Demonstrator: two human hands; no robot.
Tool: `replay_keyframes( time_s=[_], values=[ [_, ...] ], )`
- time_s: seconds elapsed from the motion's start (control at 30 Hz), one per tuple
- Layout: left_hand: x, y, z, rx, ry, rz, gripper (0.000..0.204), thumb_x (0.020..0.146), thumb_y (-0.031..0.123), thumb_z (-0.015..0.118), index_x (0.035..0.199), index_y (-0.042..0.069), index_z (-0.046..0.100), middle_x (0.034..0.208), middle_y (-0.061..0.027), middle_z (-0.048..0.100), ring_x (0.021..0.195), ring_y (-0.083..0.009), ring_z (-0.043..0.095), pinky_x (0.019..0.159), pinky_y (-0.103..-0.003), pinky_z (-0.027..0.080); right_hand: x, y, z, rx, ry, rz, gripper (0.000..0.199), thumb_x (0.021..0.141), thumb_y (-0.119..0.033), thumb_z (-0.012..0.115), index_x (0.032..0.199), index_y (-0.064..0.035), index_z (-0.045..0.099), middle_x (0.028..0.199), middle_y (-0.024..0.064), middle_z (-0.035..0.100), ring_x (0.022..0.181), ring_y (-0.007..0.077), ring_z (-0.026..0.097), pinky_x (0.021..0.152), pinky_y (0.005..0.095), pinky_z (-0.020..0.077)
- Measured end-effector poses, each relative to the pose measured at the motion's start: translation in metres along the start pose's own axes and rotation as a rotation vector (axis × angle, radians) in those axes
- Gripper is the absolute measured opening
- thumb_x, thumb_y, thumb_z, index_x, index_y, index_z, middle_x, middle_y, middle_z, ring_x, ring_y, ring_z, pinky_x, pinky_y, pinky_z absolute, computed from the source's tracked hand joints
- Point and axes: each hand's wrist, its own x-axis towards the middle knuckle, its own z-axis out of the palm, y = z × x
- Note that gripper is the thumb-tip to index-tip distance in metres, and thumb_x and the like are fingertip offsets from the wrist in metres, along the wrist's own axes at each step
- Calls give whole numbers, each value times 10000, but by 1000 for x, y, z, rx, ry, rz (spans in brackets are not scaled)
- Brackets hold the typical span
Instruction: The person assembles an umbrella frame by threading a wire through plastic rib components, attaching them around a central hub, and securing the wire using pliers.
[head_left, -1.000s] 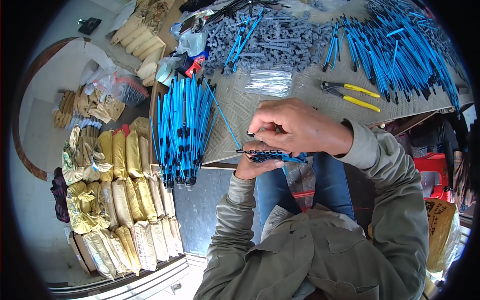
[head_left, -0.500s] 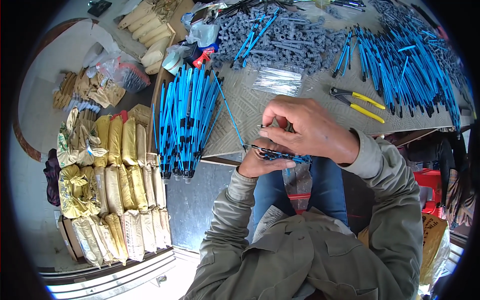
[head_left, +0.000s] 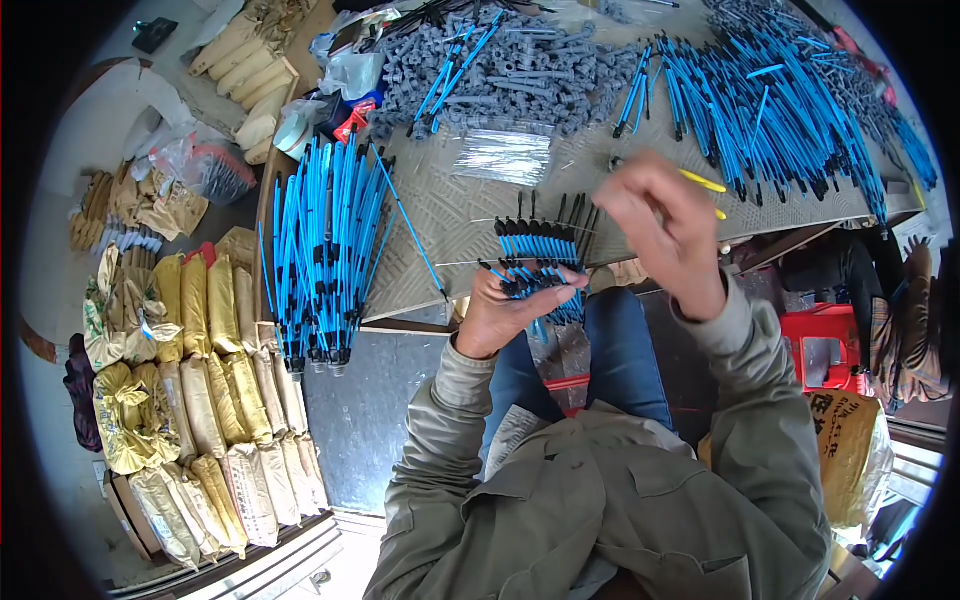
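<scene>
While stuffed yellow sacks [head_left: 200, 400] line the floor at the left edge of the frame, a bundle of blue rods [head_left: 325, 250] lies just right of them at the bench's [head_left: 440, 215] left end, its black tips pointing toward the lower edge. Above it, in the upper middle, sits a heap of grey parts [head_left: 500, 65], with a small clear packet of thin wires [head_left: 503, 155] just below that heap. At centre, the left hand [head_left: 515, 305] is raised over the bench edge, thumb and fingers curled shut around a fan of short blue pieces [head_left: 540, 255] with black ends that stand up out of the grip; thin wires cross the fan. Just right of it, the right hand [head_left: 665, 225] hovers, blurred, fingers bent and drawn together; whether it pinches a wire I cannot tell. Yellow-handled pliers [head_left: 705, 185] peek out behind that hand on the bench. Farther right, a wide spread of blue rods [head_left: 790, 110] covers the upper right of the bench, and a red crate [head_left: 825, 345] sits below the bench at the right.
</scene>
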Motion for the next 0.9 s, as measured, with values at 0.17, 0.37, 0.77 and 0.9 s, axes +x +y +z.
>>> replay_keyframes(
  time_s=[0.17, 0.37, 0.77, 0.9],
  values=[
    [-2, 2, 10, 26, 1, 24, 191, 772, -50, 669, 960, -17, 658, 939, -82, 668, 863, -125, 619, 780, -249, 498, -45, -18, 11, 151, -64, 255, 34, 822, 11, 610, 851, 4, 593, 755, 32, 576, 576, 40, 479, 491, 188, 360],
    [-2, -1, 8, 112, 38, -62, 180, 775, -44, 669, 954, -27, 658, 927, -82, 670, 862, -115, 610, 776, -251, 499, -53, -18, 22, 441, 25, 442, 145, 883, 18, 520, 1023, 8, 558, 869, 73, 638, 583, 37, 544, 514, 184, 434],
    [4, -3, 7, 94, -108, -12, 207, 752, -39, 679, 958, -42, 655, 963, -105, 671, 887, -158, 629, 790, -282, 507, -61, 75, 4, -285, -534, 74, 490, 909, -168, 477, 1369, -58, 348, 1410, 123, 360, 1291, 246, 372, 1052, 385, 309],
    [3, -6, -1, 167, -199, 52, 216, 739, -51, 682, 953, -36, 657, 984, -126, 666, 919, -200, 634, 812, -293, 503, -43, 85, 23, -234, -763, -135, 567, 900, -272, 475, 1406, -100, 283, 1466, 89, 257, 1338, 241, 284, 1095, 397, 239]
  ],
)
